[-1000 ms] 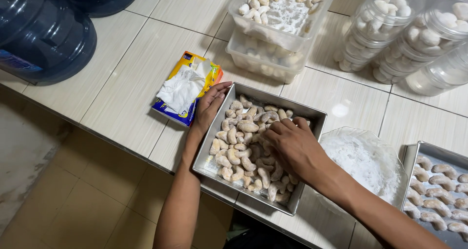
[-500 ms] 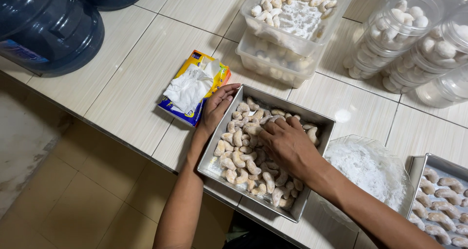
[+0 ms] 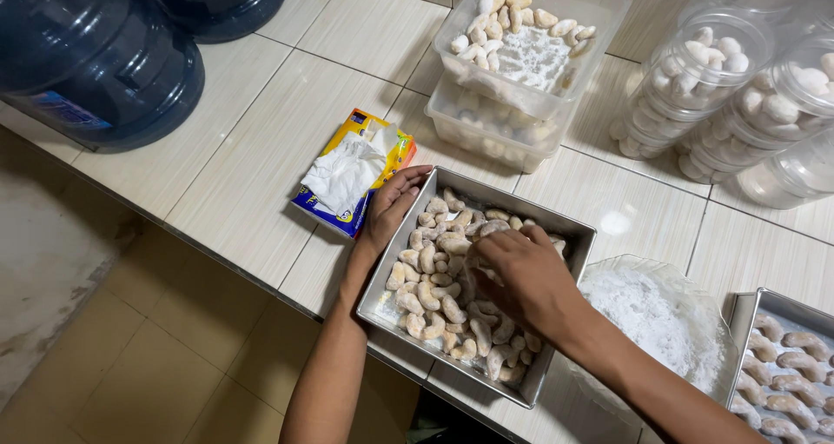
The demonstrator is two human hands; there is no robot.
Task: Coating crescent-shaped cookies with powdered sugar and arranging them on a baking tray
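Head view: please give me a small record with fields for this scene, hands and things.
surface: tiled counter
left hand: grips the left rim of the metal tray
right hand: fingers down among the cookies in the tray
beside tray, left: tissue pack
beside tray, right: bowl of white powder
far right edge: second tray with cookies
behind: stacked tubs and round jars with cookies
top left: two water jugs
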